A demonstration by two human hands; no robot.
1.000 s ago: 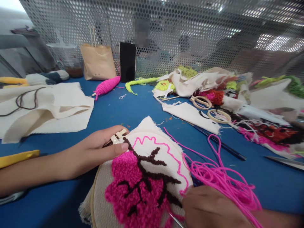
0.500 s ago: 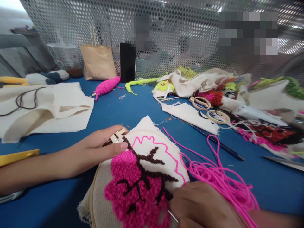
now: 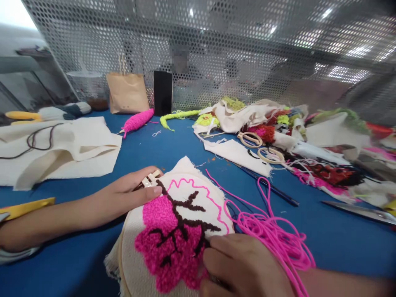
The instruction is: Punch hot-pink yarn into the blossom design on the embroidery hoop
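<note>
My left hand (image 3: 136, 190) is closed around the upper left edge of a round embroidery hoop (image 3: 123, 251), thumb on top beside its wooden screw clamp (image 3: 151, 178). White cloth (image 3: 185, 165) is stretched in the hoop, with frayed corners sticking out. Looped pink yarn (image 3: 170, 255) fills part of the cloth, crossed by dark brown branch lines (image 3: 194, 222); a thin pink outline curves along the right. Over the lower right of the cloth, my right hand (image 3: 241, 264) is closed on a punch needle, mostly hidden by the fingers. Loose pink yarn (image 3: 278, 235) lies beside this hand.
Scissors (image 3: 359, 211) and a dark blue pen-like stick (image 3: 269, 187) lie to the right. Behind them are small hoops (image 3: 270, 155) and heaped scraps (image 3: 321, 165). Folded cloth (image 3: 89, 144) lies left; a paper bag (image 3: 128, 95), phone (image 3: 163, 93) and pink yarn bundle (image 3: 137, 120) stand or lie behind.
The view has tilted up and shifted slightly right. My right hand has moved a little left over the cloth, and the needle's metal shaft no longer shows clearly. My left hand keeps its hold.
</note>
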